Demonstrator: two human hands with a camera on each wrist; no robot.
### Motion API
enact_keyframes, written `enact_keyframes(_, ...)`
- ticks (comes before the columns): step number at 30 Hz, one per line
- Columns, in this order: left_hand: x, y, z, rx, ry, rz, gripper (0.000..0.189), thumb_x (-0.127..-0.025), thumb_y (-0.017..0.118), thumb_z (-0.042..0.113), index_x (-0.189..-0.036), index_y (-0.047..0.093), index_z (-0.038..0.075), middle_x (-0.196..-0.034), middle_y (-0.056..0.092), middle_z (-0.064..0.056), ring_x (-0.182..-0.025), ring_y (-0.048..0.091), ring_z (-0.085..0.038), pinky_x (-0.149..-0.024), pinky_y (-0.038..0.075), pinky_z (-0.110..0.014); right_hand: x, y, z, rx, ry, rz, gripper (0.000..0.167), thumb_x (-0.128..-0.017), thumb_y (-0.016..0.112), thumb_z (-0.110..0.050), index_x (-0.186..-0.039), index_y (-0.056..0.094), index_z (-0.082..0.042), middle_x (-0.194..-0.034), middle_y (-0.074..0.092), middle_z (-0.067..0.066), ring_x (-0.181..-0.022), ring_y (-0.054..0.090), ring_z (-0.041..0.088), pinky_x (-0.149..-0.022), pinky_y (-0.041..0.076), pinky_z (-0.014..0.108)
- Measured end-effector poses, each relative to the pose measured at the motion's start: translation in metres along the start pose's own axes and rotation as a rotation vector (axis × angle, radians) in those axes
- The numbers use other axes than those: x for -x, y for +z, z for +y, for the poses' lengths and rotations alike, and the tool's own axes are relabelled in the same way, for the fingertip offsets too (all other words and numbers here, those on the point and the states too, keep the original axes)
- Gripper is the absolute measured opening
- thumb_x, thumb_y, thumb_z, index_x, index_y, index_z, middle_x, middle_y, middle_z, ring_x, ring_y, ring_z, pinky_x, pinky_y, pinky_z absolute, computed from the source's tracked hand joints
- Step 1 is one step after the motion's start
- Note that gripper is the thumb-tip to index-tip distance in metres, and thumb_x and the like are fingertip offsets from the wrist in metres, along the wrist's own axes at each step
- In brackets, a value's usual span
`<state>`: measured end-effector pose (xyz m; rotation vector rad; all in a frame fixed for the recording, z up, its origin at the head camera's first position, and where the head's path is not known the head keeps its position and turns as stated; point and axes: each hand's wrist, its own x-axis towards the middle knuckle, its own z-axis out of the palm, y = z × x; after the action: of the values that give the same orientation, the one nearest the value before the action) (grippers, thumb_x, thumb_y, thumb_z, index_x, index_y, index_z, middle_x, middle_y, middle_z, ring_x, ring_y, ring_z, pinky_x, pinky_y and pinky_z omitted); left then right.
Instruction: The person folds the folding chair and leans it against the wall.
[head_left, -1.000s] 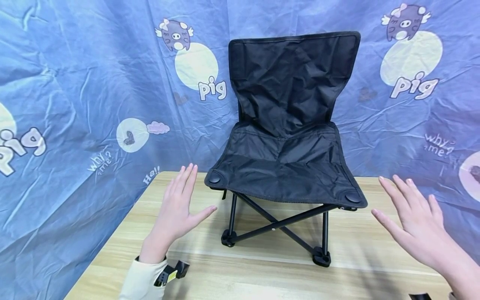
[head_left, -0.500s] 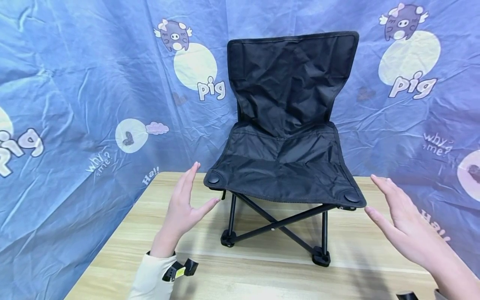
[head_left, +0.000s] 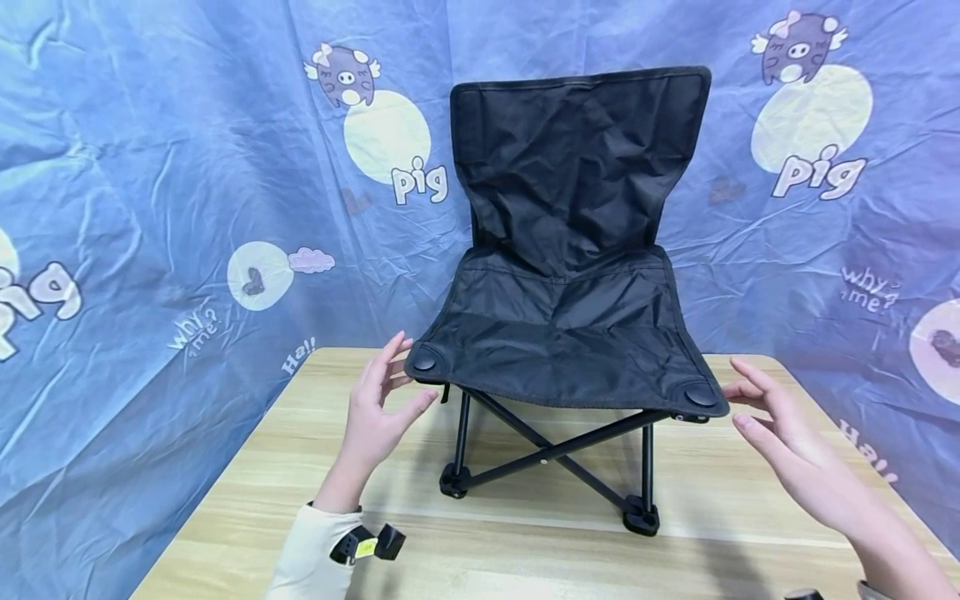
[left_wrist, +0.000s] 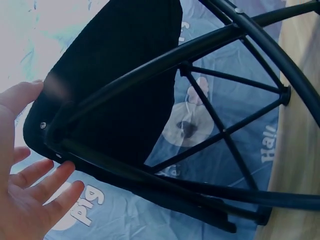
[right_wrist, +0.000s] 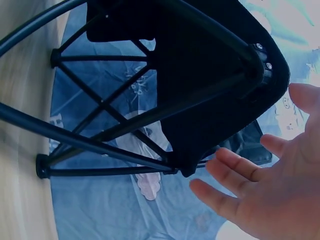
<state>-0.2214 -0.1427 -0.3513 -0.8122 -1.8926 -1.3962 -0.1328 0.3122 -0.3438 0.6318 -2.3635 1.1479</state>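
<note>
A black folding chair [head_left: 558,333] with a fabric seat and backrest stands unfolded, its crossed tube legs [head_left: 543,455] ending in plastic feet. My left hand [head_left: 375,421] is at the seat's left front corner, thumb spread from the fingers. In the left wrist view, the fingertips [left_wrist: 67,167] lie at the corner's edge; whether they touch it I cannot tell. Beside the right front corner, my right hand [head_left: 798,442] has its fingers slightly bent. The right wrist view has the right thumb [right_wrist: 303,96] close to the fabric edge and the crossed tubes [right_wrist: 102,102] under the seat.
The chair rests on a light wooden table [head_left: 420,546]. Behind and to the sides hangs a creased blue cloth [head_left: 165,150] printed with pigs and words. A black wrist-camera mount [head_left: 367,543] sits on the left wrist.
Both hands have moved inward, from apart from the chair to its seat's front corners, and their fingers have bent a little. The chair stays in place; the head view shifts slightly.
</note>
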Motion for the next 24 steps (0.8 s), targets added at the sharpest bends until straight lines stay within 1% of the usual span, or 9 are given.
enact_keyframes(3, 0.000, 0.002, -0.001, 0.047, -0.055, 0.027, 0.075, -0.077, 0.075, -0.015, -0.145, 0.045, -0.004, -0.131, 0.055, -0.025, -0.106, 0.062, -0.013, -0.088, 0.055, -0.022, 0.001, 0.001, 0.003, -0.054, 0.004, -0.043, 0.065, -0.100, 0.035, 0.011, -0.159, 0.017, -0.011, -0.131, 0.045, -0.015, -0.114, 0.046, -0.005, -0.084, 0.036, 0.006)
enact_keyframes(6, 0.000, 0.005, -0.003, 0.074, -0.109, 0.035, 0.070, -0.079, 0.072, -0.014, -0.143, 0.046, -0.004, -0.127, 0.055, -0.026, -0.104, 0.061, -0.009, -0.087, 0.055, -0.021, -0.002, 0.002, 0.004, -0.195, -0.044, -0.062, 0.065, -0.099, 0.030, 0.015, -0.158, 0.017, -0.008, -0.132, 0.049, -0.009, -0.112, 0.051, 0.000, -0.088, 0.041, 0.007)
enact_keyframes(9, 0.000, 0.006, -0.005, 0.100, -0.147, 0.021, 0.067, -0.081, 0.070, -0.013, -0.143, 0.046, -0.005, -0.124, 0.057, -0.027, -0.103, 0.061, -0.006, -0.085, 0.055, -0.021, -0.005, 0.003, 0.004, -0.378, -0.095, -0.087, 0.063, -0.097, 0.025, 0.018, -0.157, 0.019, -0.002, -0.132, 0.053, 0.000, -0.114, 0.055, 0.006, -0.092, 0.045, 0.012)
enact_keyframes(12, 0.000, 0.008, -0.007, 0.136, -0.162, 0.001, 0.065, -0.084, 0.068, -0.013, -0.143, 0.044, -0.006, -0.123, 0.059, -0.027, -0.105, 0.061, -0.004, -0.084, 0.055, -0.020, -0.007, 0.004, 0.002, -0.457, -0.081, -0.112, 0.061, -0.099, 0.024, 0.015, -0.157, 0.021, -0.004, -0.132, 0.054, 0.000, -0.111, 0.059, 0.007, -0.092, 0.047, 0.013)
enact_keyframes(14, 0.000, 0.008, -0.008, 0.178, -0.177, -0.006, 0.063, -0.085, 0.065, -0.014, -0.144, 0.042, -0.007, -0.121, 0.060, -0.024, -0.104, 0.062, -0.004, -0.083, 0.055, -0.020, -0.010, 0.006, 0.002, -0.517, -0.086, -0.132, 0.060, -0.100, 0.023, 0.015, -0.156, 0.021, -0.004, -0.132, 0.054, 0.002, -0.110, 0.061, 0.010, -0.092, 0.049, 0.016)
enact_keyframes(16, 0.000, 0.008, -0.008, 0.237, -0.197, -0.006, 0.061, -0.087, 0.063, -0.013, -0.144, 0.041, -0.008, -0.118, 0.060, -0.015, -0.103, 0.063, -0.004, -0.084, 0.055, -0.019, -0.013, 0.009, 0.002, -0.579, -0.109, -0.152, 0.059, -0.100, 0.021, 0.016, -0.156, 0.020, -0.002, -0.132, 0.054, 0.004, -0.110, 0.061, 0.013, -0.092, 0.050, 0.018)
enact_keyframes(19, 0.000, 0.007, -0.009, 0.346, -0.210, -0.004, 0.059, -0.090, 0.060, -0.012, -0.144, 0.037, -0.009, -0.111, 0.058, -0.004, -0.096, 0.064, -0.006, -0.084, 0.057, -0.022, -0.018, 0.013, 0.003, -0.693, -0.159, -0.186, 0.057, -0.099, 0.019, 0.018, -0.154, 0.021, 0.004, -0.136, 0.053, 0.009, -0.114, 0.061, 0.017, -0.093, 0.052, 0.024)
enact_keyframes(21, 0.000, 0.006, -0.010, 0.404, -0.202, -0.013, 0.056, -0.092, 0.058, -0.011, -0.144, 0.035, -0.010, -0.106, 0.058, 0.000, -0.093, 0.065, -0.007, -0.083, 0.058, -0.025, -0.020, 0.015, 0.003, -0.726, -0.165, -0.197, 0.055, -0.099, 0.019, 0.017, -0.153, 0.023, 0.005, -0.139, 0.051, 0.008, -0.113, 0.062, 0.018, -0.095, 0.051, 0.024)
enact_keyframes(24, 0.001, 0.006, -0.011, 0.454, -0.189, -0.044, 0.054, -0.095, 0.055, -0.010, -0.144, 0.033, -0.012, -0.104, 0.060, 0.002, -0.093, 0.066, -0.008, -0.080, 0.060, -0.030, -0.022, 0.017, 0.004, -0.758, -0.165, -0.205, 0.052, -0.101, 0.018, 0.015, -0.151, 0.027, 0.005, -0.141, 0.049, 0.008, -0.113, 0.062, 0.018, -0.097, 0.050, 0.023)
